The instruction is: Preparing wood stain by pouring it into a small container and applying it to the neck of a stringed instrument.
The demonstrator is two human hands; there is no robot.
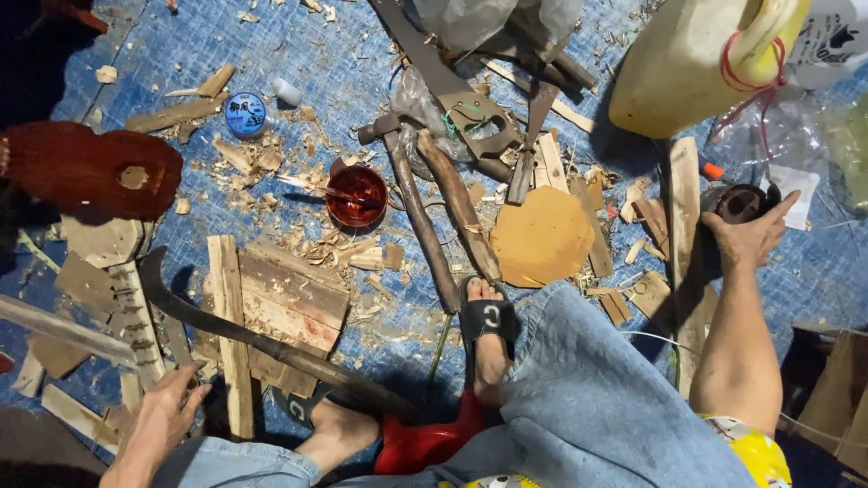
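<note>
Left hand (165, 408) rests on wood scraps (136, 339); right hand (749, 237) grips dark roll (734, 202) (partly hidden).

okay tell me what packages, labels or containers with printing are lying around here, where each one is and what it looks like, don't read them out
Small round tin: upper left on the blue tarp, blue lid with white printed label.
Yellow plastic jug: top right, red cord around its handle.
White printed bag: top right corner, dark markings.
Small white paper label: beside the right hand, rectangular.
</note>
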